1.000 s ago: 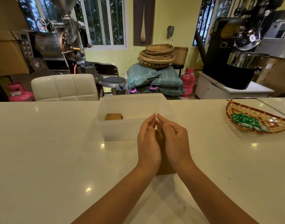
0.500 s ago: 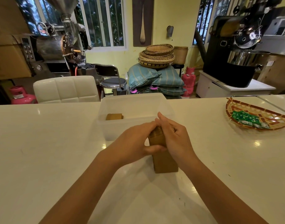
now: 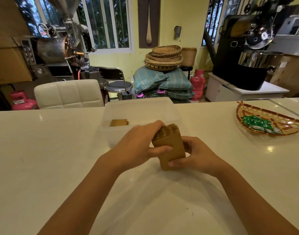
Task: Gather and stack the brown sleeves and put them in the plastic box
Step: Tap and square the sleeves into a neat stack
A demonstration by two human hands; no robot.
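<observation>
Both hands' grip holds stacked brown sleeves point(image 3: 169, 145) near plastic box point(image 3: 142, 106).

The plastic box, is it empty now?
No, the plastic box already holds some brown sleeves at its left side.

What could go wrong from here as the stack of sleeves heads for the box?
The stack of brown sleeves is held only at its sides by the left hand and right hand; loose sleeves could fan out or slip. The plastic box looks light, so catching its near wall might push it. An uneven drop could topple onto the sleeves already inside.
</observation>
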